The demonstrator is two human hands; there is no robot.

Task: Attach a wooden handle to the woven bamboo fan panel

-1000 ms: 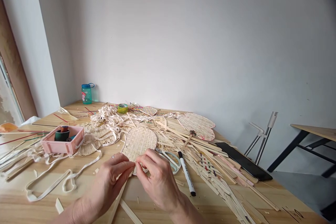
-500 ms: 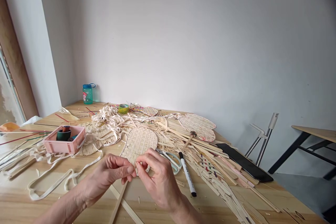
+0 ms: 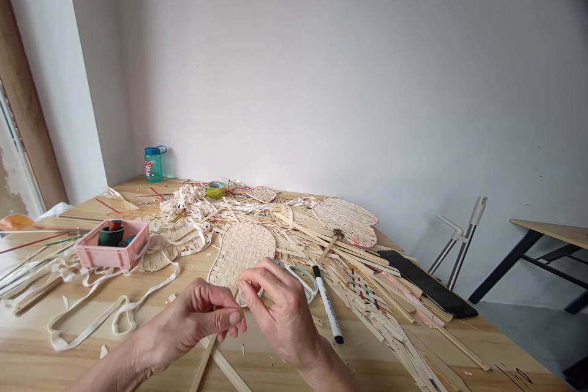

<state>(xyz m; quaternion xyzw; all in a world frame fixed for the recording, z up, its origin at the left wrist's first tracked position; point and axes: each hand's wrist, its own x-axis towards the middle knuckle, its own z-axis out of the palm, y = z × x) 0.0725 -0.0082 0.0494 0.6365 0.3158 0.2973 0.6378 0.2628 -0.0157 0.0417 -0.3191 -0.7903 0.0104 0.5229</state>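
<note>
Left hand point(image 3: 193, 324): is being held in a pinch, thumb to forefinger; whether anything fine is being gripped cannot be told. Right hand point(image 3: 285, 306): is likewise being held pinched, contents indiscernible. Woven piece point(image 3: 243, 248), pale, rounded: is being supported flat by the desk point(image 3: 41, 352), just beyond the hands, long axis being pointed away from the person; its near end is being partly covered by the right hand, the nearer. Scissors point(image 3: 315, 288), marker point(image 3: 327, 306): are being supported right of it.
</note>
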